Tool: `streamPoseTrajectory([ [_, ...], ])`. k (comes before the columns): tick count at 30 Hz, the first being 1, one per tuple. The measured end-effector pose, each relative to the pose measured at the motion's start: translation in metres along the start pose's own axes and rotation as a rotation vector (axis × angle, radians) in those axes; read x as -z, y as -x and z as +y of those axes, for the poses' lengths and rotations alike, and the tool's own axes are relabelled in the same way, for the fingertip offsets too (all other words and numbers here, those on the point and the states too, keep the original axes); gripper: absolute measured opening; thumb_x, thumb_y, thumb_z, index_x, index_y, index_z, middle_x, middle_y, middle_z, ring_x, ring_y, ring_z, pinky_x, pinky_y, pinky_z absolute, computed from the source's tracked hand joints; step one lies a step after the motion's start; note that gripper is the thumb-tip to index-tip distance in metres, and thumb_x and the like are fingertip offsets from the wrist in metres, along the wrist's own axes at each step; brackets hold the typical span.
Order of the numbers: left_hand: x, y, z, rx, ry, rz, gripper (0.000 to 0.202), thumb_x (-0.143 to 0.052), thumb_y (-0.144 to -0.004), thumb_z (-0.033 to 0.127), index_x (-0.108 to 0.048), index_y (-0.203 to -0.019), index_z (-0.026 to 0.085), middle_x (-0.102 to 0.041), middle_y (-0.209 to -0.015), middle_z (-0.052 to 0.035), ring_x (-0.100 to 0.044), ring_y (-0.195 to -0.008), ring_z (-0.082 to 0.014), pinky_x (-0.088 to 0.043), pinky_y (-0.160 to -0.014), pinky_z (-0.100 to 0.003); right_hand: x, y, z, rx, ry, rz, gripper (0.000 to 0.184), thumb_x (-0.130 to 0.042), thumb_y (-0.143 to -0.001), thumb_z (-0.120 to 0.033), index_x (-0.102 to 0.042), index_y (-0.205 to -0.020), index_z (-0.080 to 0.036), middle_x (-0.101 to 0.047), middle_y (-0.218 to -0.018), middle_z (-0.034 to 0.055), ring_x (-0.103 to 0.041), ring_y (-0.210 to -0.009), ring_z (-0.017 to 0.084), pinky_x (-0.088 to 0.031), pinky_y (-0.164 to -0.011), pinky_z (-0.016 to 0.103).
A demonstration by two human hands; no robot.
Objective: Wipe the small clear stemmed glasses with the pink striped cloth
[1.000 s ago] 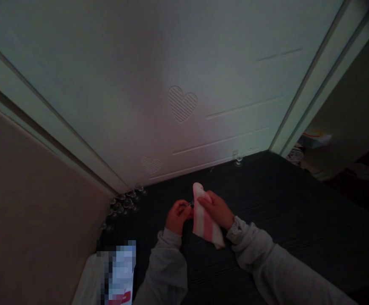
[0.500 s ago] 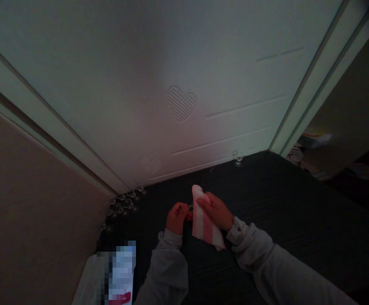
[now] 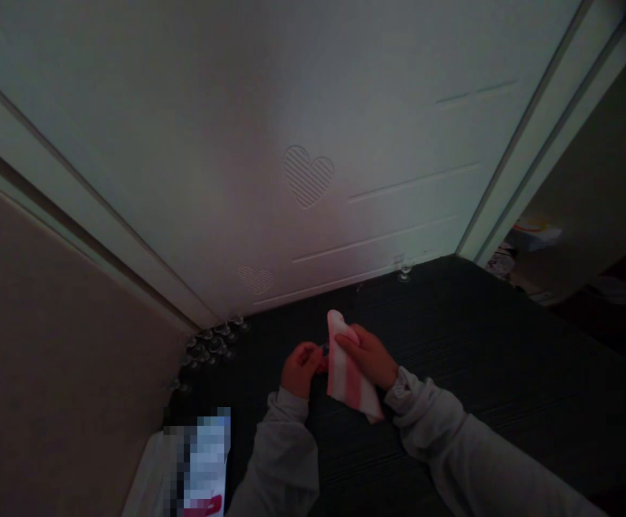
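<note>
A pink-and-white striped cloth (image 3: 352, 380) hangs from my right hand (image 3: 372, 357), whose thumb and fingers are closed around its upper part. Beside it, the fingers of my left hand (image 3: 298, 368) pinch a small clear glass (image 3: 324, 350), mostly hidden between the fingers and the cloth. Something dark red shows just under the pinch; its kind is unclear in the dim light. Both hands are close together above the dark table (image 3: 453, 345).
Several small stemmed glasses (image 3: 213, 346) stand grouped in the far left corner. Another small glass (image 3: 405, 271) is at the table's back edge, by the white panel (image 3: 377, 129) with embossed hearts. A lit phone-like screen (image 3: 205, 463) lies at the lower left.
The cloth and my right hand have shifted very slightly upward and to the right. My left hand keeps its pinch in nearly the same place.
</note>
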State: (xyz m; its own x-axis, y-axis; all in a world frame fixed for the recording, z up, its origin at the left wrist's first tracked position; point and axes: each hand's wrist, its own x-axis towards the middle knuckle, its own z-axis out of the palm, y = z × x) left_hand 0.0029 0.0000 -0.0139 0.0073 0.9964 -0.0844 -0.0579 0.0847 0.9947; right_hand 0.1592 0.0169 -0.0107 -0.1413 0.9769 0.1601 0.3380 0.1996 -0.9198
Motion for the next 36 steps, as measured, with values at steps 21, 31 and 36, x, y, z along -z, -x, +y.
streamPoseTrajectory([
  [21,-0.003,0.003,0.005,0.000,-0.020,-0.027,0.038,-0.064,-0.057,0.047,-0.054,-0.074,0.014,-0.054,-0.045,0.0049,-0.047,-0.044,-0.0092,-0.037,-0.048,-0.022,-0.004,0.002,0.004,-0.028,-0.013,-0.008,0.031,-0.038,-0.081,-0.042,-0.049,-0.067,-0.017,-0.048,-0.063,-0.0009,-0.045,-0.059,0.013,-0.036,-0.054,0.025],
  [31,0.004,-0.005,-0.005,0.056,0.005,0.002,0.043,-0.054,-0.062,0.057,-0.051,-0.065,0.015,-0.056,-0.044,0.0019,-0.049,-0.042,-0.0108,-0.038,-0.048,-0.024,0.000,0.001,0.001,0.047,-0.030,-0.046,0.018,-0.050,-0.075,-0.033,-0.050,-0.068,-0.017,-0.047,-0.071,-0.0010,-0.048,-0.069,0.014,-0.038,-0.064,0.026],
  [36,0.003,-0.004,-0.003,0.096,-0.040,0.032,0.056,-0.042,-0.062,0.069,-0.051,-0.052,0.015,-0.050,-0.035,0.0008,-0.047,-0.037,-0.0118,-0.036,-0.044,-0.025,-0.001,0.001,0.000,0.056,-0.034,-0.063,0.016,-0.054,-0.073,-0.031,-0.049,-0.067,-0.017,-0.046,-0.070,-0.0017,-0.047,-0.068,0.014,-0.037,-0.064,0.026],
])
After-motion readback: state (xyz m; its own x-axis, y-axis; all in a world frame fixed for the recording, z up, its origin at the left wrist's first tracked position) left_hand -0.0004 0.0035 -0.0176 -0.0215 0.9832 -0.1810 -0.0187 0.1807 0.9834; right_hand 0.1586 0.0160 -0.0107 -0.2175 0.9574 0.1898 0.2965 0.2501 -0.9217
